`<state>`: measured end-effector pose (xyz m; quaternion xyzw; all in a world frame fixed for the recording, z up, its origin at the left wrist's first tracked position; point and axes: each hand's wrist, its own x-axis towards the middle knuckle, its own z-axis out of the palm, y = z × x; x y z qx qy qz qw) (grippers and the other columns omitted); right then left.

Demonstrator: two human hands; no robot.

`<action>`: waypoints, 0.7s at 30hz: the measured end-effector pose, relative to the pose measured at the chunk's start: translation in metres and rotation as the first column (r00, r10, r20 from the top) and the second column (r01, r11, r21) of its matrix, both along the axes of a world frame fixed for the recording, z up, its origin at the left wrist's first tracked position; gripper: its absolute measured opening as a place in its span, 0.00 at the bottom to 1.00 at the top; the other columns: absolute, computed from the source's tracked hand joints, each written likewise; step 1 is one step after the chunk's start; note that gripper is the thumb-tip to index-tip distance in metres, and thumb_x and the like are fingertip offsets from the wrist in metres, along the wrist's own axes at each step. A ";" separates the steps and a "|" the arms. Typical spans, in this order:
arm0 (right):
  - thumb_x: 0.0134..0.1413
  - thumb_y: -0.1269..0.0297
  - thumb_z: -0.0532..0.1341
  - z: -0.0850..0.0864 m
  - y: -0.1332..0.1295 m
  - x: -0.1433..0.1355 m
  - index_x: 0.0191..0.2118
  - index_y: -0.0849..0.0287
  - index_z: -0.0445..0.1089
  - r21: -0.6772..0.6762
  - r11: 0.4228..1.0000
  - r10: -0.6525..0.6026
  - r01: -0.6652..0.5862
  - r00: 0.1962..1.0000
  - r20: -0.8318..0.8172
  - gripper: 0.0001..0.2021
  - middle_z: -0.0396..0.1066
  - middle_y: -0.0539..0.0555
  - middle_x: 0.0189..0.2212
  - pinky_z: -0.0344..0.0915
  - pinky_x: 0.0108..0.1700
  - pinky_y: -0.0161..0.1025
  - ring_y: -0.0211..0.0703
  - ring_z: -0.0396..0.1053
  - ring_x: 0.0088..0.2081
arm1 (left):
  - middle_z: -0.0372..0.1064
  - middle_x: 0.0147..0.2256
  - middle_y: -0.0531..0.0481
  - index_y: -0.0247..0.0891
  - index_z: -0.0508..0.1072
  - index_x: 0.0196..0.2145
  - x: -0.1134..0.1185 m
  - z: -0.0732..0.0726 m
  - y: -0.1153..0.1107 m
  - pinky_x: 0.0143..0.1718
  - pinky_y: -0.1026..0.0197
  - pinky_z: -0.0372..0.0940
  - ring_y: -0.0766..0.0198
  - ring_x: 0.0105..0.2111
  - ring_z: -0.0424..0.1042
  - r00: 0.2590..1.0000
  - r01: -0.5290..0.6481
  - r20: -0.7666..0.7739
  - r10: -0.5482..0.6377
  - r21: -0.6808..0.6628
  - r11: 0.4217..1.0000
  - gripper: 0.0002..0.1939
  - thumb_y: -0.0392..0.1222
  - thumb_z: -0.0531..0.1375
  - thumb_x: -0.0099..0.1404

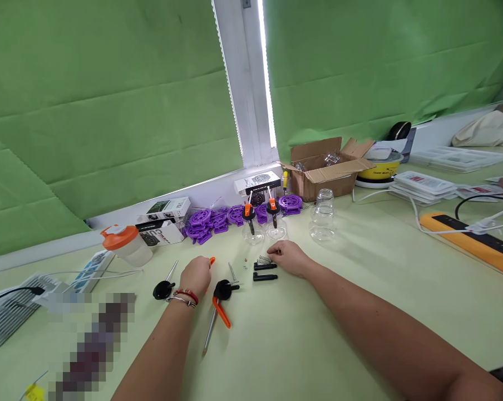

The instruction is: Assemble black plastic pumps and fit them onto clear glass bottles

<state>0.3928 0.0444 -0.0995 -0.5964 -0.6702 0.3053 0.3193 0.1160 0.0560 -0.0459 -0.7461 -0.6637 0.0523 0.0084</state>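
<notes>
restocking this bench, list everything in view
slotted pieces: two, black, centre
springs: count unclear, metallic, centre
knobs: two, black, centre left
handle: one, orange, against right knob
topped vessels: two, clear, back centre
glassware: count unclear, clear, back right
wheels: several, purple, back
cartons: several, black and white, back
cardboard box: one, brown, back right
tub: one, yellow, beside box
bottle: one, orange lid, left
power strip: one, orange and black, right
packets: several, white, right
coverings: count unclear, green, behind
table: one, pale green, beneath
left hand: one, at orange piece
right hand: one, by springs
</notes>
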 end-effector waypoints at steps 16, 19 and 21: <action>0.50 0.65 0.60 0.002 -0.002 0.000 0.36 0.58 0.77 -0.003 1.000 0.002 -0.002 1.000 -0.006 0.10 0.76 0.53 0.38 0.64 0.40 0.35 0.42 0.71 0.38 | 0.66 0.22 0.46 0.37 0.64 0.17 -0.006 0.001 0.002 0.26 0.62 0.52 0.60 0.26 0.68 1.000 -0.001 0.030 0.003 -0.043 0.999 0.11 0.28 0.52 0.54; 0.49 0.66 0.59 0.003 -0.002 0.001 0.36 0.57 0.77 -0.002 1.000 0.006 -0.006 1.000 -0.011 0.10 0.76 0.53 0.39 0.64 0.41 0.35 0.42 0.71 0.38 | 0.67 0.23 0.46 0.37 0.64 0.17 -0.006 0.002 0.001 0.26 0.62 0.53 0.60 0.26 0.68 0.999 -0.004 0.048 0.006 -0.048 0.999 0.11 0.27 0.52 0.53; 0.49 0.66 0.59 0.004 -0.002 0.001 0.36 0.57 0.77 -0.004 1.000 0.007 -0.007 1.000 -0.013 0.10 0.76 0.53 0.39 0.64 0.42 0.35 0.42 0.71 0.39 | 0.67 0.23 0.45 0.36 0.65 0.18 -0.007 0.002 0.001 0.26 0.62 0.53 0.60 0.26 0.68 0.998 -0.016 0.059 0.020 -0.051 0.999 0.10 0.27 0.53 0.53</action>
